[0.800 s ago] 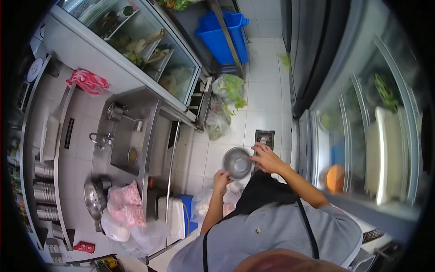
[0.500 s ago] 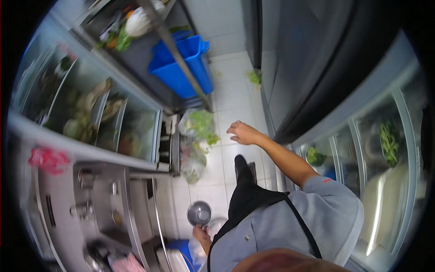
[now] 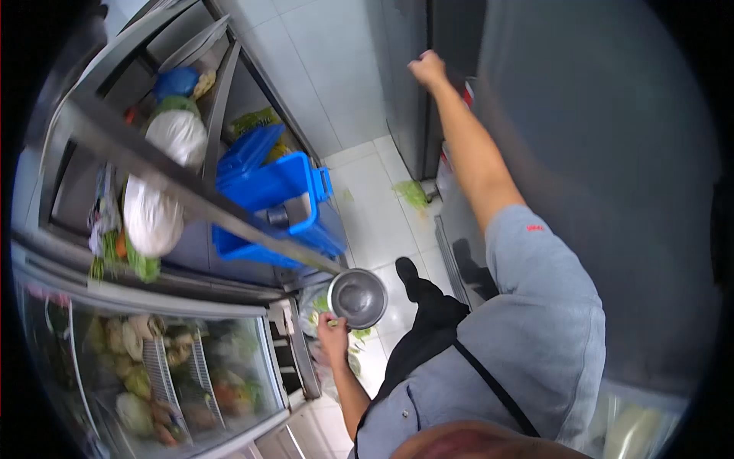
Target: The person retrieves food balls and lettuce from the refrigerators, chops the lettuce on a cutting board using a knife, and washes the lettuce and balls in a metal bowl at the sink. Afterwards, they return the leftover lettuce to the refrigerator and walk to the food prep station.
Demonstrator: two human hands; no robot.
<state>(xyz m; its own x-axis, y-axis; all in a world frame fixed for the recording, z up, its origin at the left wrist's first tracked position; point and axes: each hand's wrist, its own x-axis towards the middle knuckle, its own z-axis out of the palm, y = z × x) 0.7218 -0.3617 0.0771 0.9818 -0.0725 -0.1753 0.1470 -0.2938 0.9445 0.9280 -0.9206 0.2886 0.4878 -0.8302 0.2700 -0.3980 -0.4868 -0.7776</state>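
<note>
A round grey metal bowl [image 3: 358,298] is in my left hand [image 3: 333,336], whose fingers are closed at its near-left rim. The bowl's inside faces up, and no contents can be made out. My right arm stretches far forward. My right hand [image 3: 427,67] is closed at the edge of a tall dark door [image 3: 407,84]. Beside that edge, a dark gap shows a bit of red and white inside.
A blue bin [image 3: 329,222] with its lid raised stands ahead on the left, under a metal shelf post [image 3: 252,222]. Wrapped white vegetables [image 3: 153,214] lie on the shelf. A glass-fronted cooler [image 3: 206,382] is at left. Leaf scraps [image 3: 413,193] lie on the tiled floor.
I have moved forward along the aisle. My right hand has gone from hanging open over the floor to the dark door's edge. My left hand has brought the bowl forward and up.
</note>
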